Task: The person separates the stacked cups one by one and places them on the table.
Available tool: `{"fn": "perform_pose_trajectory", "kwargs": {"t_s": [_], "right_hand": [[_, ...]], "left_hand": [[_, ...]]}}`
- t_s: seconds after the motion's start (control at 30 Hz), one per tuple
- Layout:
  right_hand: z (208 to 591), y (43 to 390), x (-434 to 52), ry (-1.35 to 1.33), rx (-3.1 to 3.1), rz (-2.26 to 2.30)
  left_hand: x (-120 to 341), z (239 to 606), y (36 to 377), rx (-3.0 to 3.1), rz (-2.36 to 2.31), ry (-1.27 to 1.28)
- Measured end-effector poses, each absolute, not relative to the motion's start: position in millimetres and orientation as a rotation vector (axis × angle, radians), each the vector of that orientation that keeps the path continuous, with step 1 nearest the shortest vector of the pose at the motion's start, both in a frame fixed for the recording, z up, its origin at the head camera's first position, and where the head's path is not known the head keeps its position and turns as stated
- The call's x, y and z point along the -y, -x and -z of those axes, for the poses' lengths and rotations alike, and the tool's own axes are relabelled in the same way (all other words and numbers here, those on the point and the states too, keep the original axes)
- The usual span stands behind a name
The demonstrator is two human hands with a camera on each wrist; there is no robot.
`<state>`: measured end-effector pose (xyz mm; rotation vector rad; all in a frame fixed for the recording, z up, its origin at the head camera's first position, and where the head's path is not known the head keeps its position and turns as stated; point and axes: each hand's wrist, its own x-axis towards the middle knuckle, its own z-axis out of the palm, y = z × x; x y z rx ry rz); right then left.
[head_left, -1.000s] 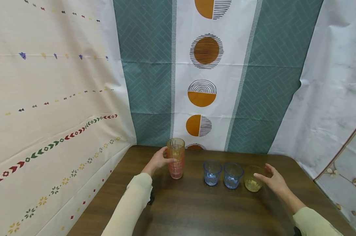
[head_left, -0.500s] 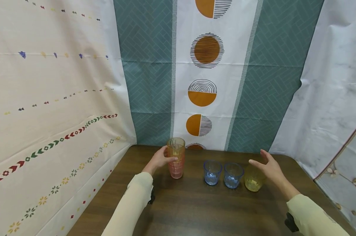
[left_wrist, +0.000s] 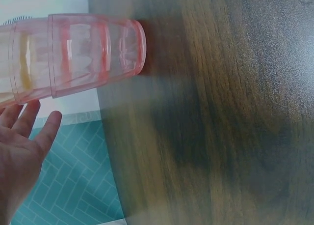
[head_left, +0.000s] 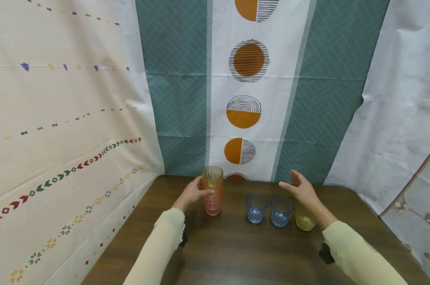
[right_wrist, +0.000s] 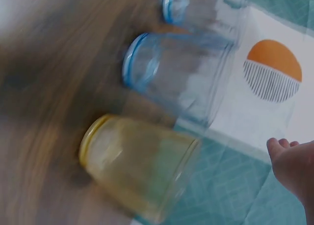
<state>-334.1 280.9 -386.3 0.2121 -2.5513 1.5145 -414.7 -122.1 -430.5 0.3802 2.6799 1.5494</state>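
Observation:
My left hand (head_left: 195, 192) grips a tall stack of pink and orange clear cups (head_left: 212, 196) standing upright at the back left of the dark wooden table (head_left: 236, 253). In the left wrist view the fingers (left_wrist: 30, 129) lie along the stack (left_wrist: 78, 53). To the right stand two blue cups (head_left: 256, 208) (head_left: 281, 212) and a yellow cup (head_left: 305, 221) in a row. My right hand (head_left: 300, 189) hovers open above the second blue cup and the yellow cup, holding nothing. The right wrist view, blurred, shows the yellow cup (right_wrist: 137, 163) and a blue cup (right_wrist: 176, 72).
Patterned fabric backdrops close off the table: a cream one (head_left: 65, 118) on the left, a teal and white one with orange circles (head_left: 248, 99) behind, a pale one (head_left: 403, 99) on the right. The table's near half is bare wood.
My right hand has lifted away from the yellow cup and moved left and up, now above the blue cup beside it. The left hand and stack have stayed put.

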Motion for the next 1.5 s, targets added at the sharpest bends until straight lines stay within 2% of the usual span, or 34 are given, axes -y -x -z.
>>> {"fn": "perform_pose_trajectory", "kwargs": {"t_s": [0.53,1.5], "right_hand": [[378.0,359.1,-217.6,-0.291,2.401,-1.769],[389.5,388.1,-106.2,-0.412,2.5,-1.807]], "left_hand": [[121.7,431.8,413.1,-2.663,-1.568,-0.378],[122.7,429.8,413.8,-2.655,-1.566,-0.358]]}}
